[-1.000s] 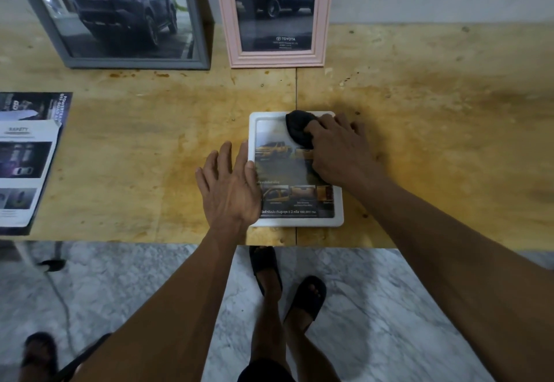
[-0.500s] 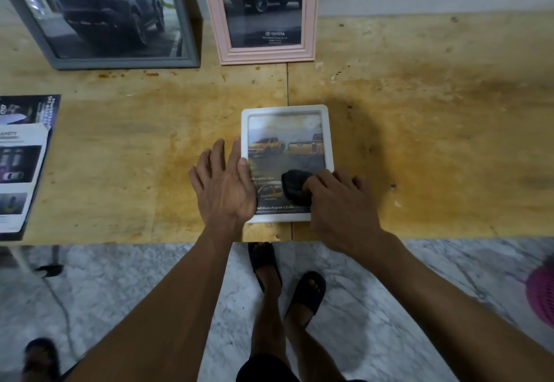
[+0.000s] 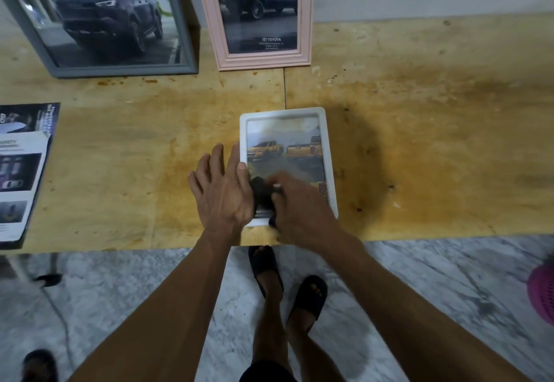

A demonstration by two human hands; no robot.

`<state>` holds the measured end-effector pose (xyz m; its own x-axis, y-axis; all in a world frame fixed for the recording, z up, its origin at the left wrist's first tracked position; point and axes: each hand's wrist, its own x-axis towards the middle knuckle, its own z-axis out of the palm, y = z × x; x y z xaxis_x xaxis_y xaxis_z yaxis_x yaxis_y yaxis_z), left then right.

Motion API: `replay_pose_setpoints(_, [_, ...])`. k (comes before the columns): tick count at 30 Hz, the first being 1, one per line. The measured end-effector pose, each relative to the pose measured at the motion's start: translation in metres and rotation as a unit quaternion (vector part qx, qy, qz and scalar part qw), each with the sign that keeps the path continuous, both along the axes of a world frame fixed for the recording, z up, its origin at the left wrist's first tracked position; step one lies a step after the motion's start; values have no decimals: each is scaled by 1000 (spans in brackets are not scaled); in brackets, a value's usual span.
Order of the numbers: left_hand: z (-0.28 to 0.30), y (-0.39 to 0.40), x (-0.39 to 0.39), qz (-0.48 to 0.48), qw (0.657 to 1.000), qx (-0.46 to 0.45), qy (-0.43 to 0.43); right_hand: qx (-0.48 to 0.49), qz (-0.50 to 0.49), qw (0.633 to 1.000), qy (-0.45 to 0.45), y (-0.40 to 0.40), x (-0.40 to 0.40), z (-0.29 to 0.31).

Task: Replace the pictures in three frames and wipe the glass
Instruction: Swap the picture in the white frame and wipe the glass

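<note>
Right fingers: we see our right hand (image 3: pixel 299 211) curled over a small black wiping cloth (image 3: pixel 262 194), pressing it onto the glass; motion blur hides the fingertips, yet the clenched grasp on the cloth reads plainly.
Left fingers: our left hand (image 3: pixel 223 193) lies flat with straight, spread fingers, holding nothing, its thumb side against the left edge of the frame.
Item in hand: small white rectangular picture frame (image 3: pixel 328 154) with a glass front, showing a print of yellow pickup trucks; it lies face-up near the front edge of the table, directly before us.
Cloth position: lower left part of the glass, just beside our left thumb.
Handling: we judge the frame light and stiff, likely to slide on the board unless braced; the glass is fragile and smudges easily, so we would lift it by the white border, never by the pane. The cloth is soft and bunches.
Support: worn yellow-brown plywood table (image 3: pixel 419 142).
Nearby stock: grey-framed dark truck picture (image 3: pixel 186 37) and pink-framed dark truck picture (image 3: pixel 304 22), both upright at the back; printed car brochures (image 3: pixel 21 172) at far left.
Floor: grey marble floor (image 3: pixel 419 276), our dark sandals (image 3: pixel 308 294) below.
</note>
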<state>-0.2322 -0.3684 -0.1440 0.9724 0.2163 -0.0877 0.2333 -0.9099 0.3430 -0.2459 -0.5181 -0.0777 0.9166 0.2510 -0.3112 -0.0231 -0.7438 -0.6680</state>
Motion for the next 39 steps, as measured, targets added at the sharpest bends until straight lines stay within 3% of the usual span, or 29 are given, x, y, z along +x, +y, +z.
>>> replay_pose_setpoints(2, [1,1,0,-10,1000,0,-4,111,-142,983,32,-16,25,9])
replay_pose_setpoints(5, [3,3,1,-16,1000,1,-5,78,-214,970,-78,-34,67,4])
replay_pose_setpoints(8, [3,3,0,-19,1000,1,-3,-87,-141,976,-138,-39,79,-15])
replay_pose_setpoints(10, [4,4,0,-28,1000,6,3,-194,-84,961,-176,-38,70,-26])
replay_pose_setpoints(12, [5,11,2,-40,999,17,11,-232,-53,951,-195,-31,65,-34])
replay_pose_setpoints(20, [0,17,2,-52,998,41,-2,-156,-92,970,-163,8,81,-41])
replay_pose_setpoints(29, [-1,16,2,-46,998,50,-4,-80,-25,985,-151,53,71,-35])
replay_pose_setpoints(33, [-7,20,2,-62,994,89,21,-113,21,985,-129,61,51,-40])
replay_pose_setpoints(39, [0,16,3,-40,998,48,11,-158,109,971,-146,32,30,-38])
